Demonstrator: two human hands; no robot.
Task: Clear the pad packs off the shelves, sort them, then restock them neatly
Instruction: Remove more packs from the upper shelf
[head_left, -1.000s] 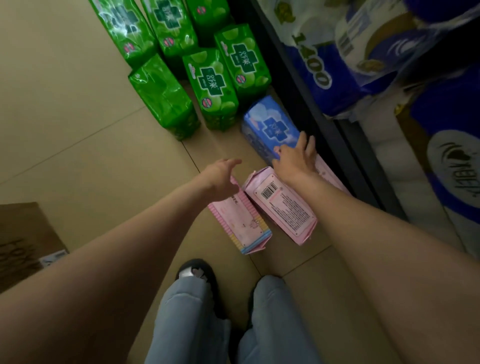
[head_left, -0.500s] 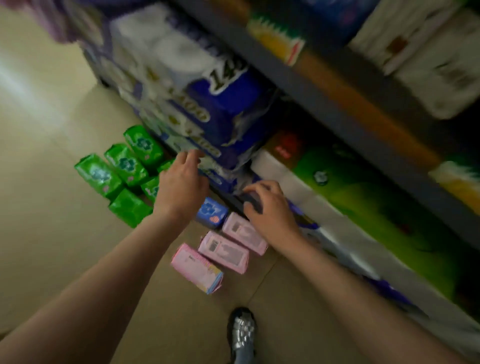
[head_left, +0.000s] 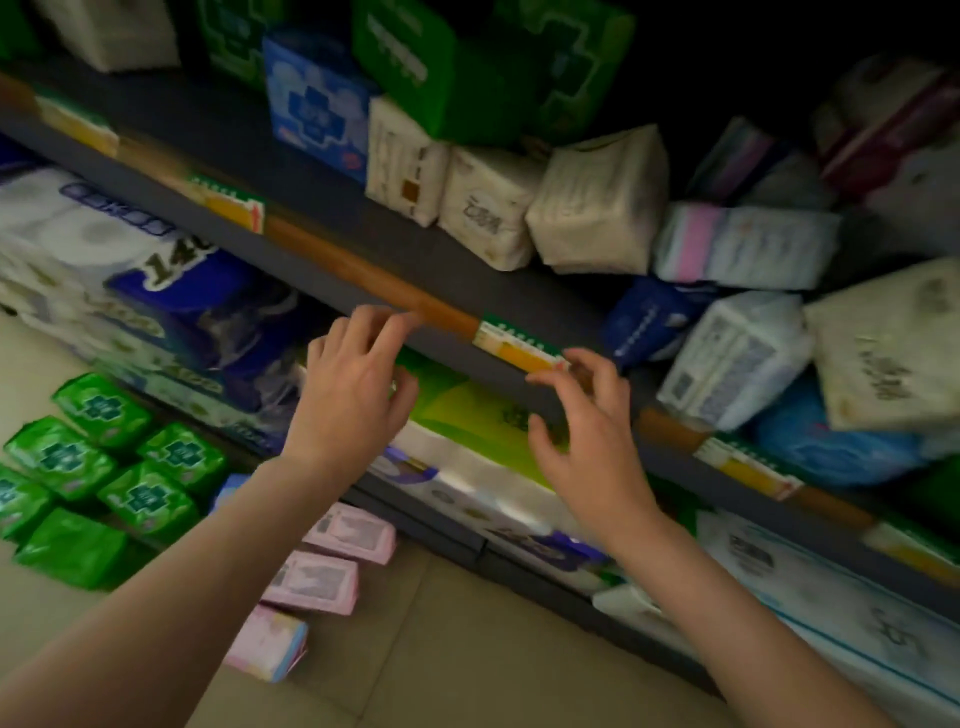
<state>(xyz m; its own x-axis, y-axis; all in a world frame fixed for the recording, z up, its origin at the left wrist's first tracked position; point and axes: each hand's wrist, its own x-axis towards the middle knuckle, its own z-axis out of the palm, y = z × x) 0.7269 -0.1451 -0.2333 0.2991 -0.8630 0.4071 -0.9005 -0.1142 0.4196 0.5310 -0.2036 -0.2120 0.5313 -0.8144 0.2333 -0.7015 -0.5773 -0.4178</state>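
Clearly the clearing is only partly done. From the head camera, both hands are raised in front of the shelf edge, empty. The left hand has loose, spread fingers, its fingertips near or touching the orange strip on the shelf edge; I cannot tell which. The right hand is just beside a price tag, fingers lightly bent, gripping nothing.

On the floor below, a sorted set already lies: a cluster of green packs at the left, close together, and a row of three pink packs nearer the feet, running along the bottom shelf. A bit of a blue pack shows between the two groups, mostly hidden by the left forearm.

On the shelf above the hands much is left. A blue pack stands upright at the left, with green packs behind and beside it. To the right sit cream packs, then a white pack with a pink stripe, and more white and blue packs tumbled on one another at the far right, tilted and touching. Blur makes their labels unreadable.

By my judgement the green and pink lots are down and grouped, while this shelf is still to be emptied, sorting must go on, and restocking has not begun. The hands look set to reach in for the next pack.
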